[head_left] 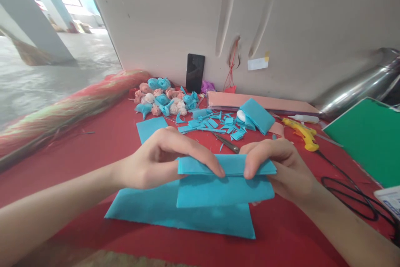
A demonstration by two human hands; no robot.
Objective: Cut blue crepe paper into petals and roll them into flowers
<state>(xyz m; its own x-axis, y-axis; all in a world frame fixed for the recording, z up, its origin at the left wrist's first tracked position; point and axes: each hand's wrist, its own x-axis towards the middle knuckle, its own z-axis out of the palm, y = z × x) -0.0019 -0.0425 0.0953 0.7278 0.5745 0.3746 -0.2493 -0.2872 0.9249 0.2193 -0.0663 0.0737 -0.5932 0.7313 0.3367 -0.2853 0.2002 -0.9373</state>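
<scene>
A folded blue sheet (225, 192) is held up between both hands, its upper edge turned over in a narrow strip. My left hand (165, 154) pinches the left part of that strip, thumb in front and fingers behind. At the right part, my right hand (278, 167) grips it the same way. Below and behind it, a larger blue sheet (181, 213) lies on the red table (78, 154). Another blue piece (151, 127) shows beyond my left hand. Scissors (228, 143) lie just past my right hand, partly hidden.
Blue scraps (206, 121) and a pile of blue, pink and white fabric flowers (162, 99) lie at the back. A phone (195, 72) leans on the wall. On the right are a yellow glue gun (301, 133), its black cable and a green board (368, 142).
</scene>
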